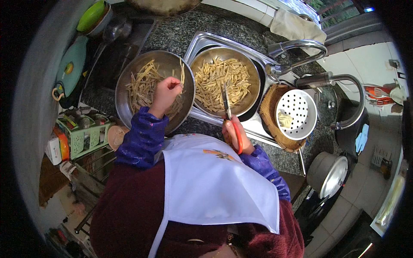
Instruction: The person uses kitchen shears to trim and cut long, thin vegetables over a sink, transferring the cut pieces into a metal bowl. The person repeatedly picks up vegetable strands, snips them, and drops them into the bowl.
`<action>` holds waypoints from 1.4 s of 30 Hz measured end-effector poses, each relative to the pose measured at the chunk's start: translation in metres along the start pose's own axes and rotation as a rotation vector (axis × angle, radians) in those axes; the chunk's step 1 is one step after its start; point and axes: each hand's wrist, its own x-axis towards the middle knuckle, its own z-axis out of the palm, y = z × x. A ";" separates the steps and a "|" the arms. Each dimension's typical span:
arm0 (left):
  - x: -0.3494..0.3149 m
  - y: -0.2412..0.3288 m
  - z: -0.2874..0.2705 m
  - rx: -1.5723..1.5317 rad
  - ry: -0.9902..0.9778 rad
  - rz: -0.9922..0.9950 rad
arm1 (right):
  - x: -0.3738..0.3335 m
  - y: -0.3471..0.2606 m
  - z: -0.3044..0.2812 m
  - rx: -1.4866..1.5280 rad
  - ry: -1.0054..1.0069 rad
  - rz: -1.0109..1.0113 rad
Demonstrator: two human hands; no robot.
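My left hand [167, 95] is over a metal bowl [168, 63] of long, pale brown dried strips [144, 86]. Its fingers are closed on a strip [182, 72] whose end sticks up past them. In my right hand [243, 139] is a pair of scissors [226, 99] with red-orange handles. Their blades point away from me over a second metal bowl [253, 71], set at the sink. Short cut pieces [219, 77] of similar strips fill much of that bowl. How far apart the blades are is hard to see.
Right of the sink, a white perforated colander [310, 112] rests on a woven tray [267, 101] with a small pale lump inside. Two curved taps [297, 45] reach in from the right. A lidded pot [320, 170] stands lower right. A green rack [88, 137] is at left.
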 end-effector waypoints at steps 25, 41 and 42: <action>-0.014 0.069 0.058 -0.284 -0.470 -0.223 | 0.016 -0.002 0.009 -0.117 -0.009 -0.170; 0.037 0.023 0.023 0.187 0.083 0.281 | 0.004 0.002 0.001 0.138 0.259 -0.085; 0.044 0.017 0.004 0.162 0.147 0.239 | 0.003 0.004 -0.001 0.125 0.259 -0.088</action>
